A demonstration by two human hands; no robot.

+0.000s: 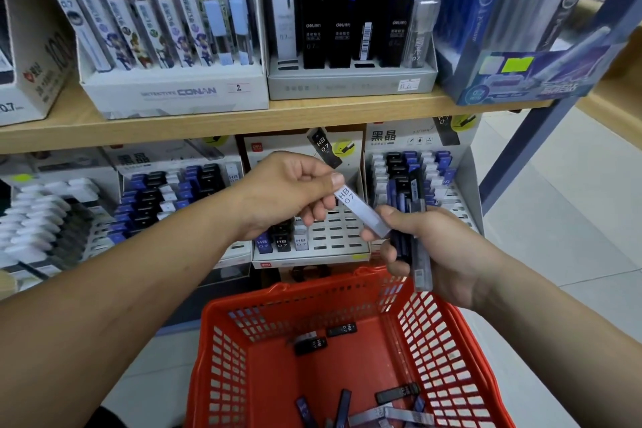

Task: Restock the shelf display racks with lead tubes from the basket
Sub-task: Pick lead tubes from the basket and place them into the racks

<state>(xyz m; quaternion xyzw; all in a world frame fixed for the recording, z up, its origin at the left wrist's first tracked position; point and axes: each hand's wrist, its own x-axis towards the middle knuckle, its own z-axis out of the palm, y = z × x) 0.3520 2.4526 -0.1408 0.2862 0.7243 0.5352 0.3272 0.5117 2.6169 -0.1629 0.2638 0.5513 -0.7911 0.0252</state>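
Below both grips sits the red basket [222,358], its front rim just under the right grip [434,247]. A few loose lead tubes [311,346] lie scattered on the basket's floor, with plenty of bare room between them. The right grip is clenched around a bundle of dark and clear tubes [413,254] standing roughly upright. The left grip [288,191], just up and left of it, pinches the top end of a pale tube marked HB 0.7 [361,212] between thumb and forefinger. That tube slants down until its lower end meets the right thumb. Just beyond the left grip a display rack [340,236] shows rows of open slots, with three tubes at its front left. Above the grips runs the wooden shelf edge [208,125]. Right of the right grip is open floor [556,219].
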